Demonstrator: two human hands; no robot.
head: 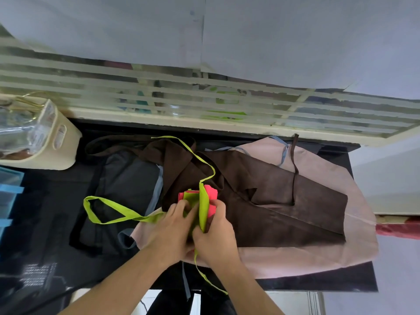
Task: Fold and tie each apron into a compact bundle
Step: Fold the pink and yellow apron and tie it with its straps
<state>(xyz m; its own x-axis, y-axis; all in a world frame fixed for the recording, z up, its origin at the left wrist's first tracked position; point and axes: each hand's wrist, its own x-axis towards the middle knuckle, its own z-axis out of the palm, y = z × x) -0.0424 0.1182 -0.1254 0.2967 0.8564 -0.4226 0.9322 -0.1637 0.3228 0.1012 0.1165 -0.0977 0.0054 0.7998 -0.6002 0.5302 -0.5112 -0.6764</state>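
Observation:
A small folded pink apron bundle (210, 195) with lime-green straps sits just above both hands. My left hand (175, 226) holds the bundle's left side, fingers curled on the green fabric. My right hand (216, 233) pinches a wide green strap (203, 208) wrapped over the bundle. A green loop (106, 209) trails left, one thin green strap (195, 155) runs up over the brown apron (284, 205), and another end hangs toward me. Under the brown apron lies a pale pink apron (318, 258). A dark grey apron (127, 178) lies to the left.
The aprons lie on a black counter (45, 212). A cream plastic basket (52, 142) with clear wrap stands at the back left. A blue container (9, 185) sits at the left edge. A louvred window frame (204, 105) runs along the back.

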